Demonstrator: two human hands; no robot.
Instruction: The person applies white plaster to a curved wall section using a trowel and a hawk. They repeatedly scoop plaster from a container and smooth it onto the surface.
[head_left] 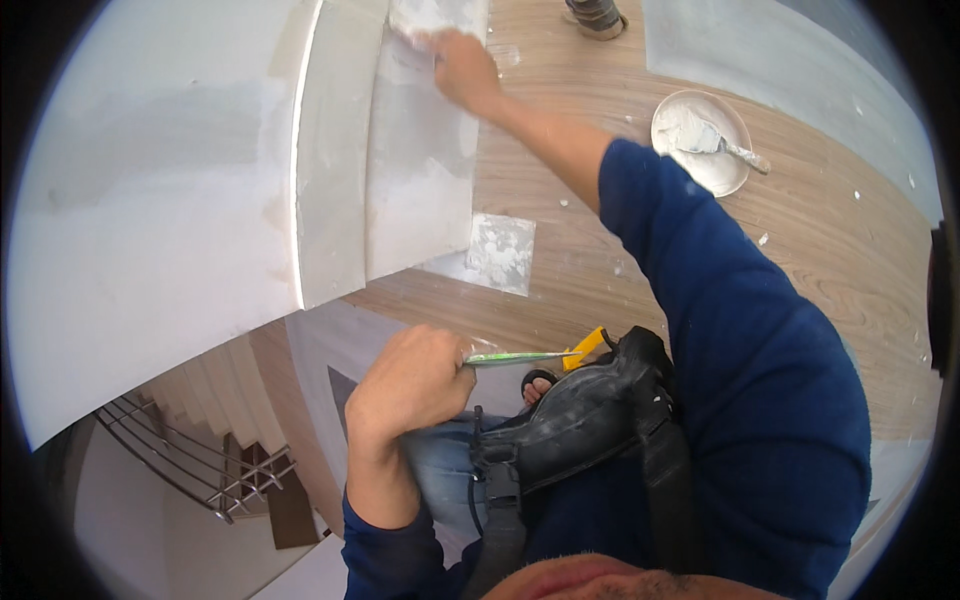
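My left hand (415, 382), in front of my waist, is closed around a thin, flat green-and-white piece (520, 357), seen nearly edge-on. My right arm reaches far forward to the stepped white-grey wall (420, 180). There my right hand (465, 72) is closed with its fingers at the wall's face, slightly blurred; whatever it grips is hidden. On the floor to the right, a round plate (740, 178) holds white putty (685, 130), and a putty-smeared scraper (715, 142) rests in it with its handle over the rim.
A square sheet (502, 252) smeared white lies by the wall's foot. A dark cylindrical container (597, 18) stands at the far edge. Below left are stairs (215, 390) with a metal railing (165, 455). A black bag (565, 425) hangs at my waist, beside a yellow piece (585, 348).
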